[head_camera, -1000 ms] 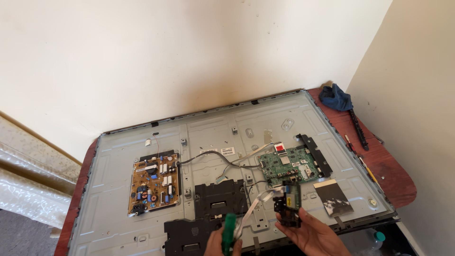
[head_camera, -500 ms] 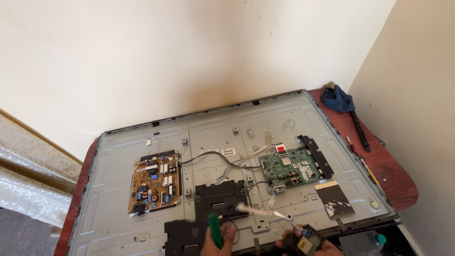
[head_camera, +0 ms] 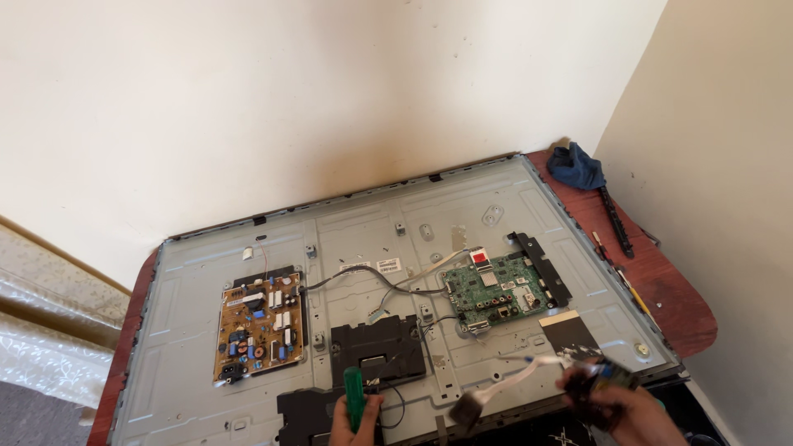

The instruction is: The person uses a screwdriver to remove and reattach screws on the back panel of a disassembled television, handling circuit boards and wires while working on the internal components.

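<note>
Left hand (head_camera: 355, 421) gripping green screwdriver (head_camera: 353, 398) at panel's (head_camera: 206, 380) near edge, right hand (head_camera: 615, 400) clutching small board (head_camera: 613, 378) — white ribbon (head_camera: 512, 381) trailing, bare metal between.

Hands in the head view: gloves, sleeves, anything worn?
Both are bare. The left hand shows only fingers and knuckles at the bottom edge: no glove, ring or sleeve in view. The right hand is likewise ungloved, its wrist running out of frame with no cuff, watch or band showing. It is partly motion-blurred, so fine detail cannot be told.

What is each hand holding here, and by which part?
Left hand grips a green screwdriver by its handle; right hand holds a small circuit board by its edges.
</note>
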